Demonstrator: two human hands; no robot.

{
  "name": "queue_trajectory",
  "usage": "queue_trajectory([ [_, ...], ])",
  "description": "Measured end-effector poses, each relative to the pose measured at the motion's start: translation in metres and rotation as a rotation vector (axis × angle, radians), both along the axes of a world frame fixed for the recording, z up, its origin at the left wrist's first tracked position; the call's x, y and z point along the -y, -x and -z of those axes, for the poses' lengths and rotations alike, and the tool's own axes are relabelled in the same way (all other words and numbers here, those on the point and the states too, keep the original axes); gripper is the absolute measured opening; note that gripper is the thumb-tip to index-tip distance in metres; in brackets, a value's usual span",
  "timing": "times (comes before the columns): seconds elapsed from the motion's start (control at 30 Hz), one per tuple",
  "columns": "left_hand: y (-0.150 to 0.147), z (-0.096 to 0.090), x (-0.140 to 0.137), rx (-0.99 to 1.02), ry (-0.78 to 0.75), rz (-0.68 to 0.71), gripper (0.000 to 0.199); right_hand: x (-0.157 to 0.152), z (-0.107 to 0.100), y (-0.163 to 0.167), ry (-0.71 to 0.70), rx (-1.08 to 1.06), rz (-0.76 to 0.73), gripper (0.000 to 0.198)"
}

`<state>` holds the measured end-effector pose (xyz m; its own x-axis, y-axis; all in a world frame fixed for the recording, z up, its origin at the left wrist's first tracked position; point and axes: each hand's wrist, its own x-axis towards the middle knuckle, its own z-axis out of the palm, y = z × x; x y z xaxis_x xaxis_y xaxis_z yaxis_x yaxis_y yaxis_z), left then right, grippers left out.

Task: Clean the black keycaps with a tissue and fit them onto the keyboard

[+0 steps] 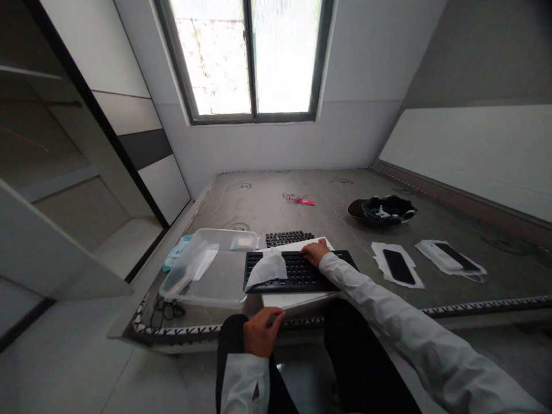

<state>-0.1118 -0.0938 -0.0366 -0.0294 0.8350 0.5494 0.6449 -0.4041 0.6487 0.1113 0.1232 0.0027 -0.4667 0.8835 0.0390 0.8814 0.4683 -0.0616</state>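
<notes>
A black keyboard (308, 273) lies across a white box (293, 299) in front of me. On its left half rests a white wipe (268, 270). My right hand (316, 252) is at the keyboard's far edge, its fingers bent together over the upper keys; whatever they grip is too small to make out. Close to my left knee is my left hand (262, 332), below the box's near edge. Its fingers are curled, thumb against forefinger, perhaps around something small and dark. Behind the keyboard, several black keycaps (288, 237) stand in rows.
Left of the keyboard is a clear plastic bin (219, 276), with a blue packet (177, 253) and a black cable (167, 310) beside it. To the right lie two phones on white wipes, one a black phone (397, 266). A dark cap (383, 211) and a red item (302, 200) lie farther back.
</notes>
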Motion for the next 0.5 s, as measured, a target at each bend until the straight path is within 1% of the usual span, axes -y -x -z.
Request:
queue_trajectory([
  [0.17,0.001,-0.001,0.001,0.001,0.009,0.009,0.014,-0.008,0.003,-0.008,0.026,-0.086,0.086,0.020],
  [0.33,0.000,0.001,0.000,0.008,0.001,-0.003,0.015,-0.014,0.004,-0.007,0.048,-0.093,0.116,0.017],
  [0.5,0.001,0.002,0.000,0.012,0.018,0.003,0.017,-0.018,0.005,-0.005,0.067,-0.091,0.112,0.018],
])
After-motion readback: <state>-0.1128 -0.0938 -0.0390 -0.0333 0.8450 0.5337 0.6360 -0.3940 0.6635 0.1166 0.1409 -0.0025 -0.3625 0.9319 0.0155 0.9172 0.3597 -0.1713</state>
